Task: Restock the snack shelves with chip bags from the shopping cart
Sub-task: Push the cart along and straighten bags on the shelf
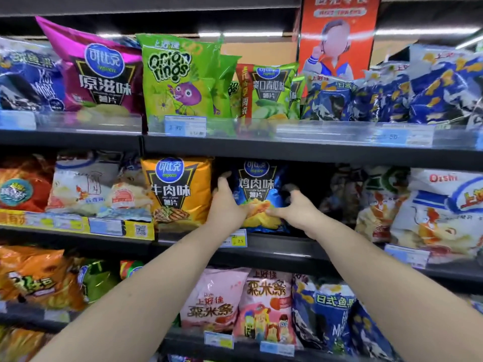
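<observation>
— Both hands grip the blue chip bag (258,189). On my screen the left hand (226,202) holds its left edge, with the fingers reaching up along the side. The right hand (298,209) curls round the right edge, with the thumb lying on the front.

— Where is the bag standing?

— It is upright at the front of the middle shelf (282,248), just beside the orange chip bag (177,189) on its left. I cannot tell if the two bags touch, because the left hand covers that place. On its right I see a dark gap, and then the white bags (439,212).

— And its bottom edge?

— It is low at the shelf lip, above a yellow price tag (236,237). I cannot tell if it rests fully on the board.

— What is near?

— A green onion rings bag (175,79) stands on the shelf above, and pink bags (214,299) stand on the shelf below.
</observation>
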Motion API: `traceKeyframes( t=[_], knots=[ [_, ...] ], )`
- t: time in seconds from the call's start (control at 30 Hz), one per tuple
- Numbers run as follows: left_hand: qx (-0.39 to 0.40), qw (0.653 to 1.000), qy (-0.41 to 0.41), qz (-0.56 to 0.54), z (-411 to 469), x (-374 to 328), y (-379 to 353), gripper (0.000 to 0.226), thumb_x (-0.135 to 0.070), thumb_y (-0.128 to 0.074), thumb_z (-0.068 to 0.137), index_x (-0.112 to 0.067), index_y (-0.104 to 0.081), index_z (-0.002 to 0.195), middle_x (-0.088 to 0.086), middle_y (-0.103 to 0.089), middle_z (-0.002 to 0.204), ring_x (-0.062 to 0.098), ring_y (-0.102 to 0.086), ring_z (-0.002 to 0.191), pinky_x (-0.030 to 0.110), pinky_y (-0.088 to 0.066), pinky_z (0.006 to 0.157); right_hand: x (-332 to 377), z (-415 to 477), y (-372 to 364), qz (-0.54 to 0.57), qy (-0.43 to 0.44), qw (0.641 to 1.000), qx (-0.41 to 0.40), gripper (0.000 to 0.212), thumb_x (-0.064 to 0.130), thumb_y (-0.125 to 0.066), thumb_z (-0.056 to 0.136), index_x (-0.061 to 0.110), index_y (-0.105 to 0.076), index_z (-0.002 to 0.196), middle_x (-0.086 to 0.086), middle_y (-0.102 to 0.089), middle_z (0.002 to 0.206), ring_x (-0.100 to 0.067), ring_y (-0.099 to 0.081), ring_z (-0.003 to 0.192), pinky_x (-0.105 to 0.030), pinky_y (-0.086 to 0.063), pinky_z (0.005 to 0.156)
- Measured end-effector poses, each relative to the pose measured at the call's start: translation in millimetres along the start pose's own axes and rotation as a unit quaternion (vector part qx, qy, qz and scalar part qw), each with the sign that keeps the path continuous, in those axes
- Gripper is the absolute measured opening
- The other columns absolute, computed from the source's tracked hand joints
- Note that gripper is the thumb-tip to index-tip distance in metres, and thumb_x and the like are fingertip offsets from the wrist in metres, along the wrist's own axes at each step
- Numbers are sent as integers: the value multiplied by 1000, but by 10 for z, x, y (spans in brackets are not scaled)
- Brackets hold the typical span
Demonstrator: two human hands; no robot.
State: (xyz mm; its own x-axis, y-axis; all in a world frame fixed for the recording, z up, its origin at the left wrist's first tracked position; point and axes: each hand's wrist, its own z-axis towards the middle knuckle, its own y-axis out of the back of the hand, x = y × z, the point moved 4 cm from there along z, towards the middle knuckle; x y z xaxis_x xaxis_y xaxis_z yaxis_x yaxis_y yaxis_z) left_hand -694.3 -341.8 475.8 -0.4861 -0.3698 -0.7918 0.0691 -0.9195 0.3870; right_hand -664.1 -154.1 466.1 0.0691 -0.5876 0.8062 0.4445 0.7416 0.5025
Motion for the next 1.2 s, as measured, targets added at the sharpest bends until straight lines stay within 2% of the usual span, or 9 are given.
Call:
traceKeyframes(
  t=[0.1, 0.2, 0.3, 0.5, 0.63, 0.73, 0.87, 1.03, 1.2],
  knots=[
    [-5, 1000, -3, 23, 3, -8, 15, 94, -14, -83, 74, -21, -22, 145, 10, -39, 142, 26, -44, 129, 34, -41, 105, 0, 1, -88, 9, -14, 1000, 8, 85, 28, -88, 68, 15, -39, 137, -5, -57, 123, -20, -56, 110, -37, -50, 94],
    [-14, 999, -10, 37, -17, -24, 30, 90, -12, -82, 75, -22, -24, 143, 10, -38, 139, 27, -44, 129, 38, -42, 105, 10, -24, -75, 8, -4, 1000, -4, 75, 28, -89, 66, 22, -43, 125, -2, -57, 112, -15, -55, 100, -32, -50, 86],
    [-33, 992, -61, 105, -66, -92, 26, 81, -12, -80, 76, -22, -29, 137, 8, -39, 132, 27, -42, 125, 38, -44, 99, 16, -86, -25, 11, 1, 999, -34, 64, 26, -90, 64, 25, -47, 112, 2, -58, 102, -12, -57, 93, -32, -53, 82],
    [-65, 932, -191, 300, -194, -269, -12, 67, -15, -71, 82, -20, -37, 139, 10, -35, 134, 29, -36, 120, 37, -43, 92, 109, -301, 225, -60, 40, 993, -98, 44, 22, -85, 71, 19, -54, 101, 1, -61, 93, -17, -59, 81, -28, -48, 74],
    [-68, 894, -258, 360, -344, -462, -78, 56, -9, -57, 87, -19, -42, 140, 9, -42, 133, 30, -39, 121, 38, -40, 92, 206, -687, 488, -179, 115, 972, -102, 32, 27, -76, 81, 26, -55, 106, 6, -60, 102, -13, -56, 90, -26, -46, 77],
    [-42, 874, -299, 380, -536, -676, -279, 57, -8, -52, 87, -22, -39, 141, 5, -45, 130, 28, -41, 118, 40, -36, 93, 269, -1031, 740, -301, 135, 939, -99, 34, 28, -69, 86, 26, -54, 117, 5, -58, 113, -15, -55, 103, -36, -50, 85],
    [12, 864, -337, 373, -971, -1112, -721, 57, -9, -58, 84, -23, -42, 137, 2, -47, 129, 28, -40, 118, 44, -32, 99, 153, -1599, 1216, -407, 94, 903, -98, 37, 24, -67, 86, 21, -52, 120, -2, -55, 118, -24, -54, 107, -39, -50, 83],
    [44, 852, -390, 346, -1789, -1783, -1344, 46, -8, -61, 80, -19, -52, 124, 4, -54, 120, 28, -46, 112, 43, -36, 93, -120, -2562, 2038, -490, 32, 863, -123, 49, 23, -69, 83, 18, -50, 128, -4, -55, 122, -28, -48, 114, -38, -46, 87],
    [130, 843, -449, 266, -3067, -2640, -2054, 33, -22, -56, 89, -20, -54, 122, 6, -54, 125, 31, -44, 117, 47, -35, 96, -485, -3945, 3061, -557, -84, 817, -123, 38, 27, -64, 87, 18, -53, 122, -5, -56, 120, -28, -46, 115, -41, -44, 92]
  ],
)
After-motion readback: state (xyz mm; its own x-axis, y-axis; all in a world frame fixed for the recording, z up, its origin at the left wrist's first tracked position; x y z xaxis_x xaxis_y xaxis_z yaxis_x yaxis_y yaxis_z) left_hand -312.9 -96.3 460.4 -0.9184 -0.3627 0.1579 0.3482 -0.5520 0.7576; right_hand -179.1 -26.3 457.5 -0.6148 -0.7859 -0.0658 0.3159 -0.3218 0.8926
